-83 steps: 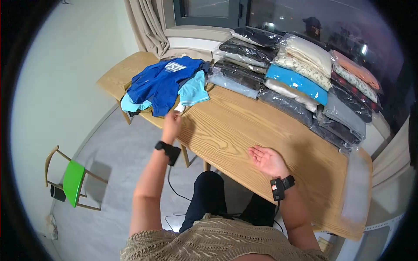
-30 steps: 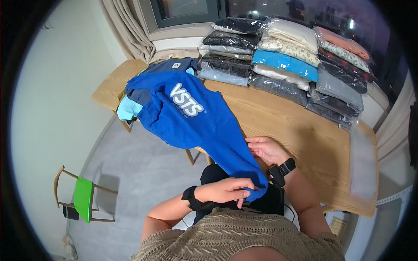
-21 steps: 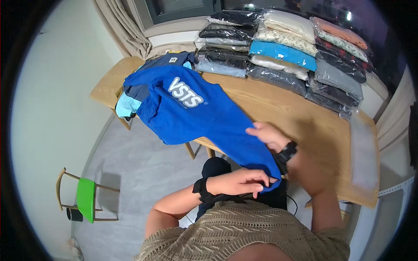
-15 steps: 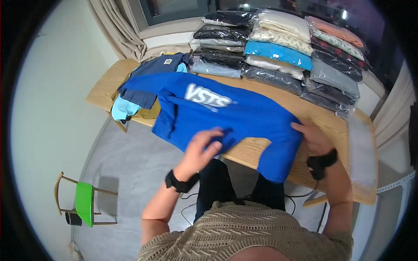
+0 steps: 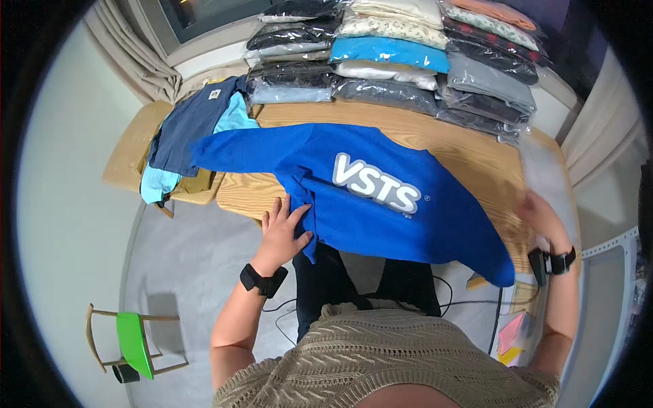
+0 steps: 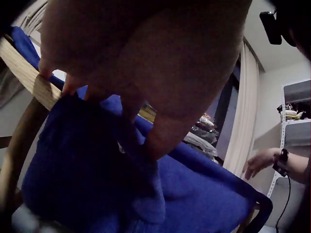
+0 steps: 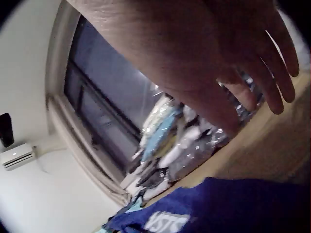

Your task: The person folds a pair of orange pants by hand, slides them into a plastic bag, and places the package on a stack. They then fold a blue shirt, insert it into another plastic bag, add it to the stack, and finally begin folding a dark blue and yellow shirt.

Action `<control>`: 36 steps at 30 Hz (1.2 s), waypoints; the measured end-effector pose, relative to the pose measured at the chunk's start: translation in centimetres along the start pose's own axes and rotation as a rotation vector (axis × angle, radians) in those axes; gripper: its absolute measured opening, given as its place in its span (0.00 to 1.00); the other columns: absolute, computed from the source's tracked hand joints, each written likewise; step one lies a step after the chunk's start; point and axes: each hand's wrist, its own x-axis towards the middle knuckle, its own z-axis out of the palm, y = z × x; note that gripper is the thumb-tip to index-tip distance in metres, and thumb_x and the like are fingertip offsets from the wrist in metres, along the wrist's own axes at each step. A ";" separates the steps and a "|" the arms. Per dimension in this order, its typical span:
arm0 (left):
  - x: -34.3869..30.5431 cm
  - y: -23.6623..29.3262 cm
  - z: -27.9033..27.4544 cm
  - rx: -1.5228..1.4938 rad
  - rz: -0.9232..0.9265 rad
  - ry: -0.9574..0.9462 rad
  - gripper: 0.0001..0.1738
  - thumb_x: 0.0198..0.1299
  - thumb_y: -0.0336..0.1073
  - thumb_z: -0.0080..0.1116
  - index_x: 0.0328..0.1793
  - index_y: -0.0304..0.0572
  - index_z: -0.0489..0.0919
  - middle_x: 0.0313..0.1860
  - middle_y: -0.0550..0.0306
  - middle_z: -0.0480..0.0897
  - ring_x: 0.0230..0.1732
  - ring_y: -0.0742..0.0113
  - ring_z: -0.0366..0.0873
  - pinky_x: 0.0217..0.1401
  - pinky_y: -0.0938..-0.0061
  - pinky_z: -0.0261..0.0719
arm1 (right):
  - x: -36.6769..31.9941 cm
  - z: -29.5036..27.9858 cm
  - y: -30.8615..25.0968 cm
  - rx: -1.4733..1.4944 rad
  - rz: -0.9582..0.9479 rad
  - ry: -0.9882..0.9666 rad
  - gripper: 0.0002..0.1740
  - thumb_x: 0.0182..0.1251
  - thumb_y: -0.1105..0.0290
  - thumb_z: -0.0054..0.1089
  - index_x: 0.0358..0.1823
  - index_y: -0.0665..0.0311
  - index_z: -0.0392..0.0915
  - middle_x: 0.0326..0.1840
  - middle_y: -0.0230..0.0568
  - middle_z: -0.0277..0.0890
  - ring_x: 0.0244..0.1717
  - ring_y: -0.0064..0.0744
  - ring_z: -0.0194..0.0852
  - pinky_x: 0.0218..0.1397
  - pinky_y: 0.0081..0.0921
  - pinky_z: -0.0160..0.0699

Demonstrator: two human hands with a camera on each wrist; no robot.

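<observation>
A blue sweatshirt [image 5: 435, 224] with white VSTS lettering lies spread across the wooden table, its front part hanging over the near edge. My left hand [image 5: 279, 238] rests on its lower left side with fingers spread; the left wrist view shows the fingertips [image 6: 155, 145] against the blue cloth. One sleeve stretches left over a pile of clothes, where a dark blue-grey garment [image 5: 197, 126] and a light blue one [image 5: 235, 114] show. Off to the right of the sweatshirt, my right hand [image 5: 544, 217] is blurred above the table, its fingers loosely extended and holding nothing.
Stacks of clothes in clear plastic bags [image 5: 388, 54] line the back of the table [image 5: 462, 144] by the window. A clear plastic sheet [image 5: 544, 170] lies at the right end. A green-seated chair [image 5: 134, 343] stands on the floor at left.
The sweatshirt has come off the pile, been drawn right and turned so its lettering faces me. My right hand has let go of its right side; my left hand has moved onto its left side.
</observation>
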 end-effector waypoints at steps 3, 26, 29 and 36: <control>-0.2 0.1 0.1 0.046 0.020 0.041 0.35 0.47 0.43 0.64 0.64 0.58 0.68 0.70 0.37 0.55 0.70 0.34 0.49 0.68 0.44 0.48 | 4.0 0.3 -7.9 -0.021 -0.228 -0.068 0.14 0.61 0.66 0.56 0.42 0.68 0.73 0.37 0.44 0.76 0.40 0.32 0.73 0.44 0.27 0.71; 3.3 -1.5 -3.0 -0.155 -0.132 0.415 0.07 0.55 0.29 0.54 0.37 0.35 0.71 0.27 0.36 0.78 0.32 0.37 0.76 0.32 0.52 0.72 | 30.8 15.8 -8.7 -0.066 0.021 0.359 0.12 0.55 0.71 0.50 0.34 0.70 0.80 0.41 0.60 0.76 0.46 0.55 0.75 0.50 0.42 0.75; 9.8 -3.6 -3.9 -0.048 0.097 0.459 0.07 0.55 0.27 0.50 0.40 0.34 0.69 0.28 0.34 0.77 0.34 0.36 0.76 0.32 0.51 0.72 | 31.4 14.8 -2.9 -0.020 0.024 0.445 0.11 0.44 0.77 0.63 0.32 0.70 0.77 0.30 0.56 0.77 0.33 0.51 0.78 0.36 0.38 0.78; 23.3 -3.1 -5.5 0.153 0.064 0.382 0.08 0.60 0.27 0.38 0.39 0.31 0.69 0.33 0.30 0.77 0.37 0.36 0.77 0.37 0.50 0.73 | 30.7 12.9 2.1 0.456 0.074 0.764 0.13 0.48 0.68 0.64 0.34 0.67 0.77 0.35 0.53 0.78 0.40 0.51 0.76 0.45 0.38 0.75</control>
